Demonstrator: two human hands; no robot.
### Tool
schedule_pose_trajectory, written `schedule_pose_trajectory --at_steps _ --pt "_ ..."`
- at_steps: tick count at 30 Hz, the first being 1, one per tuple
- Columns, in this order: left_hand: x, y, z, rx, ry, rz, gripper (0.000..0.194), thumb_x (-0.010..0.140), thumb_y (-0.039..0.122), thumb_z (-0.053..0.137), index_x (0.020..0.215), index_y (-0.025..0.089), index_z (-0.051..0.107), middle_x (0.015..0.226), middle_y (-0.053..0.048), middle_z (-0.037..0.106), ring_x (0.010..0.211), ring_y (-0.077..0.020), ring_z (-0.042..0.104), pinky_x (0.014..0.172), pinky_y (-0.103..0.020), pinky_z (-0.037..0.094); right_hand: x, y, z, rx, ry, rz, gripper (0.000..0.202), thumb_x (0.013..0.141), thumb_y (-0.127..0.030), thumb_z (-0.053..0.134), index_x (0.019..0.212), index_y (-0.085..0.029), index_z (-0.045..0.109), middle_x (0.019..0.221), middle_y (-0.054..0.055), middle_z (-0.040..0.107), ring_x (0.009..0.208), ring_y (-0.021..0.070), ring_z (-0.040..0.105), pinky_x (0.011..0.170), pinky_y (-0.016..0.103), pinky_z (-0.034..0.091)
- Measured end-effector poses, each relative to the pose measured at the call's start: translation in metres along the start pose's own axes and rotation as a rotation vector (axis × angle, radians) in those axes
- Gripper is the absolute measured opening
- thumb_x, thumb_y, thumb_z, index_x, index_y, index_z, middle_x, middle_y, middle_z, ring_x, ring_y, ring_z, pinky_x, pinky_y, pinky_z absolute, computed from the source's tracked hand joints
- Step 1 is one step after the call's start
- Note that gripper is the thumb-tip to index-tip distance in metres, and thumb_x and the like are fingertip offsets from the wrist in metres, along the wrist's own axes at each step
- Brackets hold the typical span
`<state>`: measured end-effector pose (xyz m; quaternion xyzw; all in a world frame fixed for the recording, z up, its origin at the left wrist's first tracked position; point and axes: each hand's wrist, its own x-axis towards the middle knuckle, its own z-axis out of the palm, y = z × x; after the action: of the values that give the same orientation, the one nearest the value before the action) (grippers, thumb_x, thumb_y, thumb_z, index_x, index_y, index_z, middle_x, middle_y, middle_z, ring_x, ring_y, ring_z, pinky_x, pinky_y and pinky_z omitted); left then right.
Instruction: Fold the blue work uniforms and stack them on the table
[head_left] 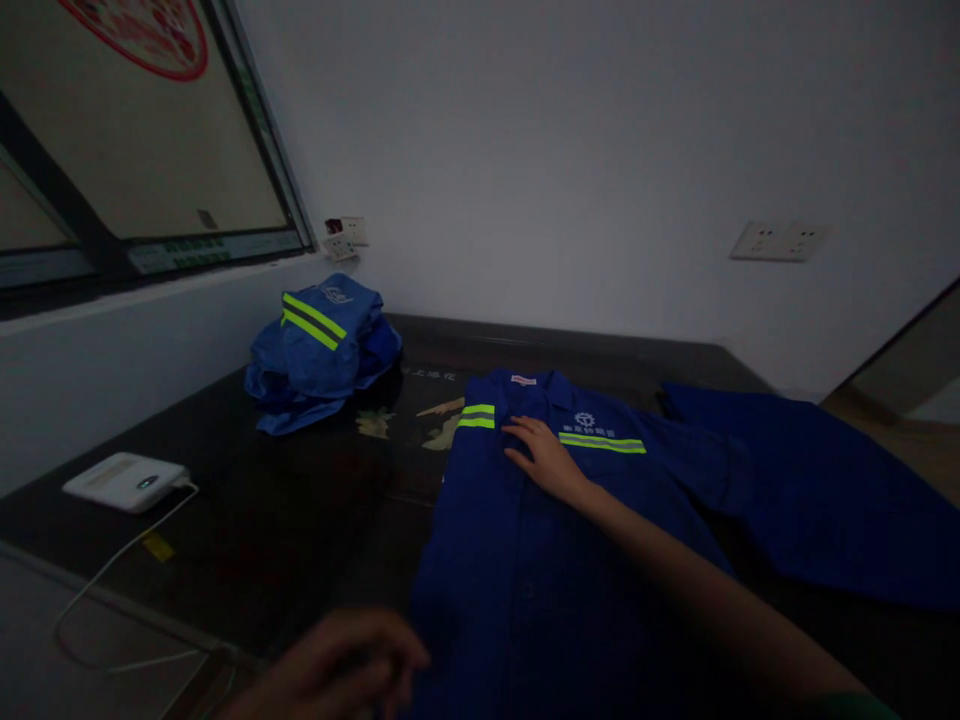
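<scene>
A dark blue work shirt with yellow-green reflective strips lies face up on the black table, its collar toward the wall. My right hand rests on the upper chest near the button placket, fingers apart, holding nothing. Low in the view, my left hand is blurred beside the shirt's lower left edge. Its fingers look curled, and whether anything is between them cannot be made out.
A bundled pile of blue clothing sits at the back left. On the left lies a white device with a cable hanging over the table edge. More blue cloth is spread on the right. Wall sockets are behind.
</scene>
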<state>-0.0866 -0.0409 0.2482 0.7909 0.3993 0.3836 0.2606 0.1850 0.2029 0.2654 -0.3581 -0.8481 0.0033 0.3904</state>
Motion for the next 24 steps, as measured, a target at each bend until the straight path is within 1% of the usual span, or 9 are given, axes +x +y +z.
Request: schedule_pose_trajectory --at_steps 1,4,7,8,10,12,16,20,24 --pt "0.034 0.01 -0.007 -0.077 -0.034 0.059 0.032 0.094 0.042 0.045 0.094 0.022 0.07 0.069 -0.006 0.069 0.061 -0.0157 0.064 0.059 -0.027 0.052 0.004 0.007 -0.007 0.03 0.066 0.027 0.035 0.088 -0.031 0.053 0.121 -0.021 0.061 0.129 0.012 0.057 0.125 0.026 0.047 0.106 0.045 0.037" --pt "0.157 0.02 -0.02 -0.165 0.261 0.194 0.027 0.092 0.034 0.049 0.102 0.014 0.064 0.087 -0.008 0.068 0.084 -0.0182 0.065 0.079 -0.031 0.052 0.017 0.035 -0.023 0.137 0.21 0.199 0.027 0.082 -0.023 0.057 0.109 -0.021 0.063 0.112 0.009 0.063 0.108 0.0237 0.056 0.097 0.042 0.043" --pt "0.271 -0.004 -0.026 0.098 0.362 0.169 0.029 0.091 0.02 0.04 0.11 0.01 0.06 0.105 -0.011 0.066 0.097 -0.0184 0.062 0.089 -0.032 0.048 0.026 0.064 -0.029 0.326 0.218 0.486 0.031 0.076 -0.02 0.061 0.106 -0.019 0.059 0.098 0.006 0.064 0.092 0.0201 0.061 0.086 0.037 0.048" --pt "0.301 -0.017 -0.027 0.277 0.356 0.126 0.031 0.089 0.014 0.037 0.109 0.01 0.059 0.108 -0.011 0.065 0.098 -0.0178 0.061 0.091 -0.032 0.047 0.028 0.071 -0.03 0.397 0.199 0.573 0.033 0.075 -0.02 0.062 0.107 -0.019 0.058 0.092 0.004 0.063 0.085 0.0184 0.061 0.082 0.034 0.049" --pt "0.345 -0.044 -0.03 0.38 0.309 0.107 0.03 0.084 0.009 0.038 0.102 0.009 0.062 0.105 -0.012 0.065 0.1 -0.0193 0.059 0.095 -0.034 0.044 0.033 0.081 -0.028 0.508 0.165 0.679 0.036 0.074 -0.021 0.063 0.109 -0.018 0.056 0.081 0.0 0.061 0.073 0.0157 0.06 0.072 0.03 0.049" --pt "0.372 -0.068 -0.032 0.44 0.218 0.121 0.025 0.081 0.009 0.043 0.091 0.011 0.065 0.099 -0.011 0.066 0.098 -0.0198 0.058 0.096 -0.034 0.041 0.038 0.085 -0.025 0.566 0.162 0.709 0.037 0.075 -0.022 0.062 0.111 -0.02 0.054 0.074 -0.002 0.058 0.066 0.0142 0.058 0.063 0.027 0.048" --pt "0.399 -0.101 -0.039 0.544 0.023 0.146 0.014 0.08 0.021 0.054 0.071 0.015 0.064 0.079 -0.006 0.064 0.084 -0.0192 0.058 0.09 -0.031 0.042 0.046 0.086 -0.019 0.629 0.175 0.724 0.035 0.078 -0.023 0.058 0.112 -0.023 0.052 0.067 -0.005 0.054 0.058 0.0125 0.055 0.053 0.023 0.044" --pt "0.415 -0.117 -0.049 0.59 -0.087 0.152 0.022 0.081 0.031 0.055 0.066 0.017 0.06 0.072 -0.005 0.062 0.076 -0.0186 0.057 0.083 -0.028 0.042 0.047 0.082 -0.016 0.696 0.167 0.688 0.035 0.074 -0.023 0.061 0.109 -0.025 0.054 0.064 -0.007 0.051 0.057 0.0122 0.055 0.052 0.022 0.044" --pt "0.42 -0.122 -0.056 0.582 -0.117 0.162 0.027 0.088 0.034 0.044 0.075 0.016 0.06 0.078 -0.004 0.064 0.077 -0.0174 0.057 0.077 -0.025 0.042 0.04 0.068 -0.023 0.929 0.052 0.637 0.056 0.072 -0.019 0.063 0.125 -0.031 0.047 0.076 -0.004 0.06 0.065 0.0148 0.061 0.059 0.027 0.05"
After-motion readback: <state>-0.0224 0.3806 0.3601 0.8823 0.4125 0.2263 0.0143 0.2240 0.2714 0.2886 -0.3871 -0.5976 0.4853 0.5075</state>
